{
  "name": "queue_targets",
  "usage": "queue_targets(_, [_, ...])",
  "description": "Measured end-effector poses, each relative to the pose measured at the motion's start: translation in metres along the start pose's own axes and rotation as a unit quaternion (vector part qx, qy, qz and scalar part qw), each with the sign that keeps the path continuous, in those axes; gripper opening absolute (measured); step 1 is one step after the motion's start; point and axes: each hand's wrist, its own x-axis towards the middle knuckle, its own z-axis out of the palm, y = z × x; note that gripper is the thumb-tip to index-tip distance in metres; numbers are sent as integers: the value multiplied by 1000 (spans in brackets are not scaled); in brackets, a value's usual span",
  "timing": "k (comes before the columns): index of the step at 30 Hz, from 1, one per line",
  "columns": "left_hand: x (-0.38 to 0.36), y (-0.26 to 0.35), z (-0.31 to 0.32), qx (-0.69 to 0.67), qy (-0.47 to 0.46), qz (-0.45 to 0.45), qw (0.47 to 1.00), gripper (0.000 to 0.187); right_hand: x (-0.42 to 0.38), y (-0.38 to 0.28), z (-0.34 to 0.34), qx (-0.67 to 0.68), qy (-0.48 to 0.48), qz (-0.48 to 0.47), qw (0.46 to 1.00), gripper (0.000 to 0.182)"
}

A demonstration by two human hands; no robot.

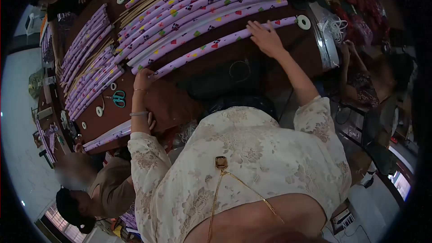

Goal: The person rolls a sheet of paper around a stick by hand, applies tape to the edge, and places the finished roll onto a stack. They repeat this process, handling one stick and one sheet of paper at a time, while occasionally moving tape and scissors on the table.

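A thin roll of purple patterned wrapping paper (211, 46) lies slantwise on the brown table in front of me. My right hand (266, 39) rests flat on its right part, fingers spread. At the roll's left end, my left hand (143, 79) has its fingers bent around the paper. Just past the right end sits a white roll of tape (303, 22). Beyond my hands, many similar purple rolls (198, 11) lie side by side in a large pile.
Left of my left hand are teal scissors (119, 99) and another tape roll (99, 111). More wrapped rolls (87, 58) are stacked at the left. People work at the lower left, upper left and right. A dark bag-like thing (220, 78) lies at the table's near edge.
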Motion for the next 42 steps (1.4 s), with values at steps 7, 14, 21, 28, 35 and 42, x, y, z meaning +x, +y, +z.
queue_targets(7, [-6, 16, -7, -16, 22, -19, 999, 22, -41, 129, 7, -141, -29, 159, 977, 42])
queue_targets(14, [-8, 1, 3, 14, 47, 14, 999, 20, -50, 157, 9, -82, -23, 290, 953, 41])
queue_targets(21, [-15, 3, 5, 14, 76, 20, 997, 22, -27, 109, 1, 33, 94, 130, 986, 41])
queue_targets(28, [-18, 13, 2, 22, 77, -1, 997, 27, -28, 64, 4, 33, 92, 24, 995, 41])
queue_targets(35, [-16, 5, 4, 16, 62, -20, 998, 24, -61, 146, 12, -119, 63, 254, 958, 46])
queue_targets(42, [-25, 9, 9, 36, 101, -40, 993, 23, -5, 30, -14, 64, 112, -9, 992, 45])
